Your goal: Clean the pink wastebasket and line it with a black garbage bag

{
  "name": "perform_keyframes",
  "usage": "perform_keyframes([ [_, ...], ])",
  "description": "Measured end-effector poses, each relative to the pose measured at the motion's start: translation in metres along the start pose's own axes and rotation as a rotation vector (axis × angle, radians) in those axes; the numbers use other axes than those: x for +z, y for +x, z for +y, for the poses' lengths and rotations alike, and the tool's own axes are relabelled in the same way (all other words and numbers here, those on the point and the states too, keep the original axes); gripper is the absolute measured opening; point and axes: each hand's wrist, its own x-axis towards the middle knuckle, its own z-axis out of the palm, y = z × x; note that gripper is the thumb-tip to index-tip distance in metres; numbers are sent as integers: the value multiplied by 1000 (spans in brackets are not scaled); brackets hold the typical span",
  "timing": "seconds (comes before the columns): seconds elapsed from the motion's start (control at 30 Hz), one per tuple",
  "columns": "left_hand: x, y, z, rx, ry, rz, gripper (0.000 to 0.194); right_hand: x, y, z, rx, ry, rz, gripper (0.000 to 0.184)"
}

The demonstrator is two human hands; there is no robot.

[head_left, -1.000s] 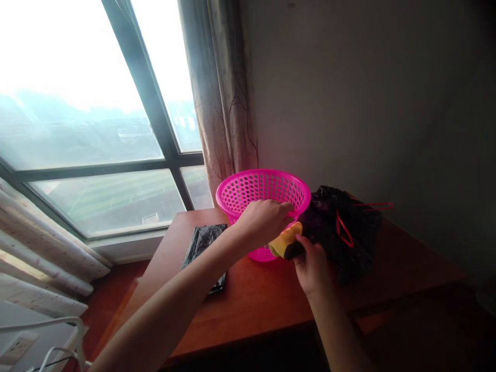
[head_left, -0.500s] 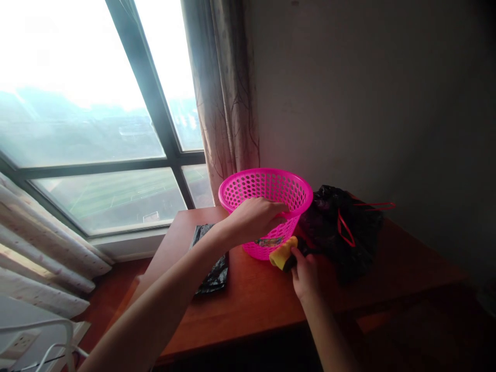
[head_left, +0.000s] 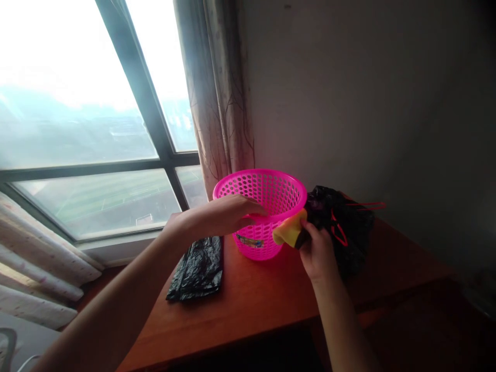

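Observation:
A pink perforated plastic basket [head_left: 271, 188] stands upright on a reddish wooden table [head_left: 256, 305]. My left hand [head_left: 228, 214] lies over the basket's near rim, fingers curled on it. A yellow cloth [head_left: 289, 231] is pressed against the basket's right outer wall, and my right hand [head_left: 318, 250] is closed on it from below. A small label shows low on the basket's front.
A crumpled black bag with red drawstrings [head_left: 341, 227] sits right of the basket against the wall. A folded black plastic bag [head_left: 199, 266] lies flat at the left. A curtain [head_left: 217, 93] and large window [head_left: 89, 113] stand behind.
The yellow cloth has risen from the basket's base to its upper right side. My left hand has slid left along the rim. The view has shifted slightly.

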Motion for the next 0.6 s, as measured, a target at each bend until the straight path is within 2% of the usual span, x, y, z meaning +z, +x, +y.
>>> perform_keyframes([
  [0.1, -1, -4, -3, -7, 15, 19, 29, 8, 2, -14, -23, 36, -15, 35],
  [0.17, -2, -6, -4, -27, 25, 13, 28, 5, 0, -9, -17, 24, 5, 39],
  [0.3, -6, -9, -3, -55, 31, -33, 29, -15, -8, 28, 79, -11, 100, 45],
  [0.47, -11, -13, -3, -34, 17, -51, 47, -43, -15, 77, 311, -108, 239, 36],
  [0.6, -11, -14, -6, -29, 30, -67, 50, -52, -13, 86, 349, -118, 277, 31],
])
